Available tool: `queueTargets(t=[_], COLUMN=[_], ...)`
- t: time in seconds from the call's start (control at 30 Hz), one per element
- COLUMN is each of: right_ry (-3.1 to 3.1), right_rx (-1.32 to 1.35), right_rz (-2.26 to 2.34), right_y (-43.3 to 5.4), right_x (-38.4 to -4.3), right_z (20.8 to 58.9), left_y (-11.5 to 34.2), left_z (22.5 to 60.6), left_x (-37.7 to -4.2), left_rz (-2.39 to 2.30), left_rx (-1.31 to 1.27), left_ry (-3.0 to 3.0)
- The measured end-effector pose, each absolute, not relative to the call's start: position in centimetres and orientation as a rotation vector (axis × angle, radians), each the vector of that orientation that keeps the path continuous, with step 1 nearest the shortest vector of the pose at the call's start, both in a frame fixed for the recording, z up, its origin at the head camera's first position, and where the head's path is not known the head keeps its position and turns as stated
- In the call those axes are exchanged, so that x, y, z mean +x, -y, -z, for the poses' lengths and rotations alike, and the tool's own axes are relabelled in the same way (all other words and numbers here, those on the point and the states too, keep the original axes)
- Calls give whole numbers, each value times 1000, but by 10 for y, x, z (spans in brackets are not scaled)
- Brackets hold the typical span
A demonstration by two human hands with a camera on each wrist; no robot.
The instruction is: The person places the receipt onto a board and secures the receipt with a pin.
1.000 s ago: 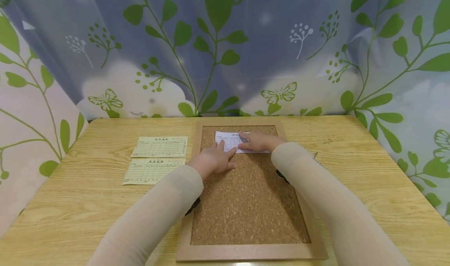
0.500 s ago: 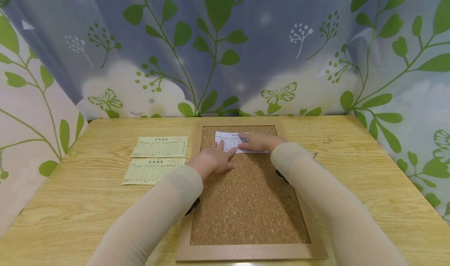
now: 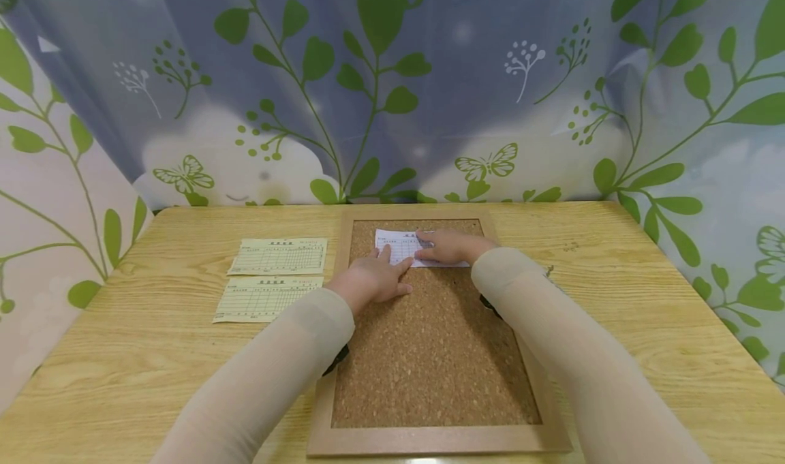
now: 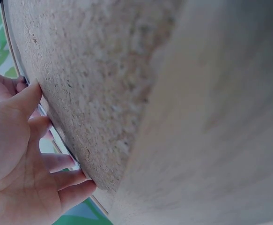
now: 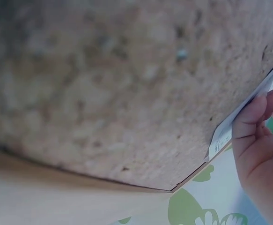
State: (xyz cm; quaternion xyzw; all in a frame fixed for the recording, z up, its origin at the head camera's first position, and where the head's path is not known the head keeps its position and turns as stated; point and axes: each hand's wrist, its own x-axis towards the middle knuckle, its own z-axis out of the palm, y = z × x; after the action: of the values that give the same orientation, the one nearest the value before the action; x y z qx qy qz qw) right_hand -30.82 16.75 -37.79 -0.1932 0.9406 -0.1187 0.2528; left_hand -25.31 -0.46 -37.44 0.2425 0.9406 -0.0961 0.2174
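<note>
A white printed form slip (image 3: 401, 249) lies across the upper part of a framed corkboard (image 3: 429, 362) in the head view. My left hand (image 3: 374, 278) rests with spread fingers on the slip's left end and the cork just below it. From the right, my right hand (image 3: 452, 246) lies over the slip's right half, index finger and thumb apart on the paper, hiding much of it. The left wrist view shows the left hand (image 4: 26, 154) with fingertips down at the board. In the right wrist view, the right hand's (image 5: 262, 150) fingertips touch the slip (image 5: 222, 135) near the board's corner.
Two pale yellow printed slips (image 3: 281, 255) lie one below the other on the wooden table (image 3: 135, 355), left of the board. A raised light wood frame (image 3: 441, 440) borders the cork. Behind the table hangs a leaf-patterned curtain (image 3: 429, 110).
</note>
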Motion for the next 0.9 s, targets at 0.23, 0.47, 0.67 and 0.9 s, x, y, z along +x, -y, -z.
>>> queueTargets(t=[0.23, 0.47, 0.67, 0.9], right_ry=[-2563, -2544, -2535, -2517], right_rx=[-484, -490, -496, -461], right_rz=[263, 236, 198, 218], right_y=[-168, -164, -162, -161], right_x=[-309, -311, -314, -313], right_z=[379, 377, 373, 367], left_y=[0, 4, 7, 8], left_z=[374, 375, 374, 376], left_x=[-255, -256, -257, -257], left_rz=[240, 210, 191, 165], left_rx=[681, 683, 710, 698], left_ry=[-2592, -2588, -2608, -2618])
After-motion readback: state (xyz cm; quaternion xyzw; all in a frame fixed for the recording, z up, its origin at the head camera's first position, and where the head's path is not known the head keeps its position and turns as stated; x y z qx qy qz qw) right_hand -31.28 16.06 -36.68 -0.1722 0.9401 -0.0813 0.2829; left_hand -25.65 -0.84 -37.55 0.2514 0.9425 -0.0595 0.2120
